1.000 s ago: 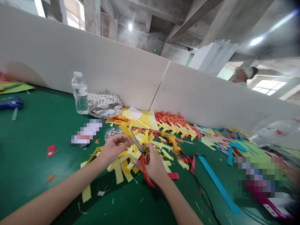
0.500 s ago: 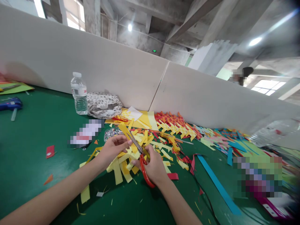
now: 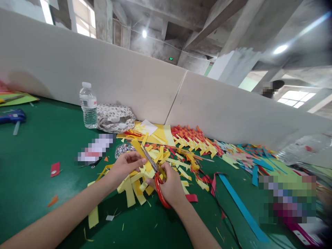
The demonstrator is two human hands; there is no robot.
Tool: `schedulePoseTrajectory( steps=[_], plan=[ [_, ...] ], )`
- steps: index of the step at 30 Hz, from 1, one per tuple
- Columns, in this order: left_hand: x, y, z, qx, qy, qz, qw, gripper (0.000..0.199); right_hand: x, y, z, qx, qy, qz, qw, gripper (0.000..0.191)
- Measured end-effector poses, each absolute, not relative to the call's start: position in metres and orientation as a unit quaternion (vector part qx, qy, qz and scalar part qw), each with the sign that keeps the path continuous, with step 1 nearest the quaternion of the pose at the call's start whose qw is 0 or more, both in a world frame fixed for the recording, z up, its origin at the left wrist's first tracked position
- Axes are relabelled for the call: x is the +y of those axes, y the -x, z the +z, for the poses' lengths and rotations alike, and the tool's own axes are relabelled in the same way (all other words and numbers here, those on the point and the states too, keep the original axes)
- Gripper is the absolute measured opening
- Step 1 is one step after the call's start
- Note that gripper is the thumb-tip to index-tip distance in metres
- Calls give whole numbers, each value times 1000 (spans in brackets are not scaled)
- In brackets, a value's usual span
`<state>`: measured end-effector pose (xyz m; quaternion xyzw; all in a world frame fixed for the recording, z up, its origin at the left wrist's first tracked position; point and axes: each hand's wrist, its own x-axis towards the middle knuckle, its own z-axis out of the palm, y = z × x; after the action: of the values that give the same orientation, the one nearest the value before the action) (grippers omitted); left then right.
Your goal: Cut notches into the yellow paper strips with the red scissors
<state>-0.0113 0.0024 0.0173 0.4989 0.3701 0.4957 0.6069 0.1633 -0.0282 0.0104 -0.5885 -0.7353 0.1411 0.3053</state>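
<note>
Red-handled scissors (image 3: 157,178), one pair, my feed shows gripped by the right hand (image 3: 170,185) over heaped yellow strips (image 3: 130,193); the left hand (image 3: 126,166) pinches one paper strip (image 3: 136,144) at the blades (image 3: 148,157). One bottle (image 3: 88,103) holds clear liquid, one bag (image 3: 119,148) small pieces (image 3: 127,148).

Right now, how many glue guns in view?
2: a blue glue gun at the left edge, a yellow glue gun among paper scraps beyond the right hand. More may be hidden.

Right hand (image 3: 169,185) hides part of the scissors (image 3: 155,166) (at the handles).
</note>
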Motion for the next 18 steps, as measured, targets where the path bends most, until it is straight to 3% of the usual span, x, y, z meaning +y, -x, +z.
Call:
schedulePoseTrajectory(
  steps=[8,18],
  plan=[
    [2,10,15,362,-495,502,610,15,-30,-166,12,-752,588,118,274,44],
    [2,8,15,368,-519,487,598,16,-29,-167,10,-760,592,104,247,38]
  ],
)
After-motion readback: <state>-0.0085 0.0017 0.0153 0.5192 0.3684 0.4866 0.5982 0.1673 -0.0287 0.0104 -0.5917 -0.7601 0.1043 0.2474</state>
